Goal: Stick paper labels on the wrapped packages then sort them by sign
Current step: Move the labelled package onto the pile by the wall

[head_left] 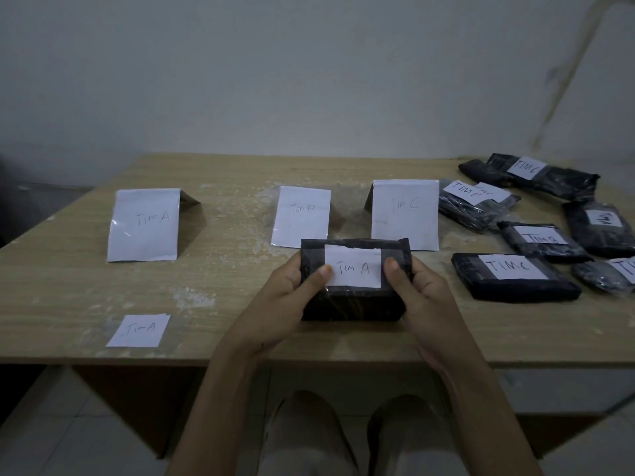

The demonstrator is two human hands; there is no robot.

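Note:
A black wrapped package [354,304] sits near the table's front edge with a white "Tim A" label [353,267] on top. My left hand [285,297] grips its left side, thumb pressing the label's left edge. My right hand [417,297] grips its right side, thumb beside the label's right edge. Three folded paper signs stand behind: "Tim A" [144,223] at left, "Tim B" [301,216] in the middle, "Tim C" [405,214] to its right. A loose "Tim A" label [139,330] lies at front left.
Several labelled black packages lie at the right: a "TIM C" one [513,278] nearest, a "TIM B" one [541,240] behind it, others [477,204] toward the back right corner. The wooden table [223,269] meets a white wall. My knees show below the table edge.

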